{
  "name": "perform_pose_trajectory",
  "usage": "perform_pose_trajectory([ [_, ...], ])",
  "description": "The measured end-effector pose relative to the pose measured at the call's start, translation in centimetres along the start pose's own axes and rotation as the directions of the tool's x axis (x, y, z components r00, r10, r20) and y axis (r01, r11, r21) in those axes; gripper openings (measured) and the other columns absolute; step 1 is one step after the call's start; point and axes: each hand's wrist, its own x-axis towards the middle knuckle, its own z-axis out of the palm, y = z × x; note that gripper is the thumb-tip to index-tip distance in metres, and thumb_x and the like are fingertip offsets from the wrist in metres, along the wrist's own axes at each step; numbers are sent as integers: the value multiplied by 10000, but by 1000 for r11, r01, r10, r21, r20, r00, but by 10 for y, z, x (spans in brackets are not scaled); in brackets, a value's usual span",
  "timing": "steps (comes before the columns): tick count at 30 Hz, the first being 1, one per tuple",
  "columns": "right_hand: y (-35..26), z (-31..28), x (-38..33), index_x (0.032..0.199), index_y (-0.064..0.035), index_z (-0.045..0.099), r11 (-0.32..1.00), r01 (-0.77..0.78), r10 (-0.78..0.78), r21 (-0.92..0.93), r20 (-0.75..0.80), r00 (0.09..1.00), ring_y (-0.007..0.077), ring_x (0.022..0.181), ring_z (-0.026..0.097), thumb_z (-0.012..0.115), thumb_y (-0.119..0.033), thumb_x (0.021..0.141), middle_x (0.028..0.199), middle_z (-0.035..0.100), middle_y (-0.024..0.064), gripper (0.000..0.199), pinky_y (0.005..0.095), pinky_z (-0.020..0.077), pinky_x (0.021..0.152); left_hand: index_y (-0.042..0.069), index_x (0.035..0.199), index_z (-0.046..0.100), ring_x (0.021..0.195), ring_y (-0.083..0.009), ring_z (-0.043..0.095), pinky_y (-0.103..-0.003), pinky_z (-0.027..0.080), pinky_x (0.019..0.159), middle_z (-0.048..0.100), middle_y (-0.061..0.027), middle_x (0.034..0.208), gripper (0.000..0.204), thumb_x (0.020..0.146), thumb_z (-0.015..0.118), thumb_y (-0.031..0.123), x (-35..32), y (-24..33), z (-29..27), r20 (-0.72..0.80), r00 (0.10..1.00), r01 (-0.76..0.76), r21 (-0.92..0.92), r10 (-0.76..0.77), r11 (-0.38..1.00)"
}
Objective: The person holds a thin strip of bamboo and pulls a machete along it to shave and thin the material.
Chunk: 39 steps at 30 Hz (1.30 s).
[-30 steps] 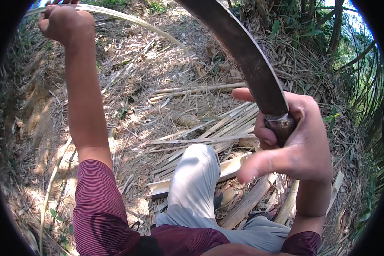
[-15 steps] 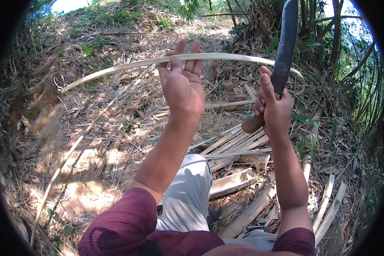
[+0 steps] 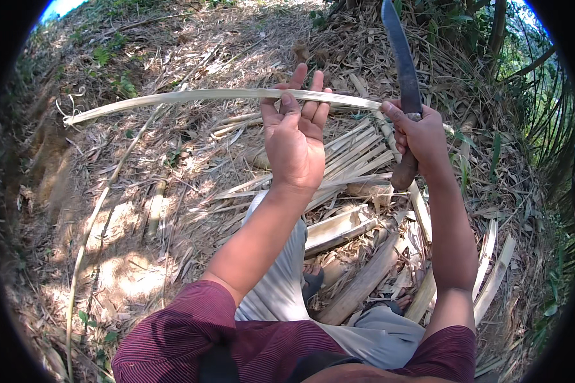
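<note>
Pale bamboo strip (image 3: 191, 97), long and bowed, in left hand (image 3: 294, 137) fingers; right hand (image 3: 421, 137) clenched on machete (image 3: 399, 54)

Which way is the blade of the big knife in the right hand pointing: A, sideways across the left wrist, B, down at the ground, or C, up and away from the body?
C: the right hand grips the handle low, and the knife blade rises away from the body.

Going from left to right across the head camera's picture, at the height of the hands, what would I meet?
The curled free end of the pale bamboo strip → the left hand with its fingers on that strip → the right hand gripping the long dark-bladed knife → green leaves at the right rim.
</note>
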Motion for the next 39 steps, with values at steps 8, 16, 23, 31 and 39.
perform_pose_trajectory([
  [8,5,-14,0,851,-33,701,889,175,-179,-422,32,983,66,499,440,781,-313,880,542,503,-44,293,290,341,490,32,1189,506,1235,-345,577,-463,468,1056,547,-196,1361,186,1042,507,146,-65,58,-6,-2,981,121,782,-192,611],
  [16,-16,-24,-9,926,-40,711,787,371,-363,-492,117,925,67,497,429,748,-258,912,539,484,-49,222,284,319,485,30,1067,587,771,-183,642,-374,524,698,634,-46,826,234,1021,577,259,-12,138,-28,415,780,-625,472,-469,-621],
  [23,-10,-17,-34,1183,42,629,522,475,-650,-709,30,760,204,541,594,703,-210,934,697,620,134,362,339,422,477,28,995,595,545,-24,418,-210,293,478,484,41,640,295,1063,517,304,-30,91,-31,-138,560,340,937,-817,75],
  [31,45,-37,-109,1068,-21,589,252,604,-545,-756,405,735,298,711,652,748,-87,747,815,614,110,364,405,529,622,31,999,628,572,-26,361,-217,276,503,453,50,693,274,1063,488,257,-71,-6,-14,-87,581,536,789,-809,300],
  [39,74,-58,-140,962,-63,577,265,526,-449,-808,379,809,253,666,656,762,-156,718,752,602,72,321,376,533,593,56,818,583,524,1,308,-215,223,462,414,87,626,301,1061,514,219,-122,-48,-24,17,765,270,899,-644,344],
])
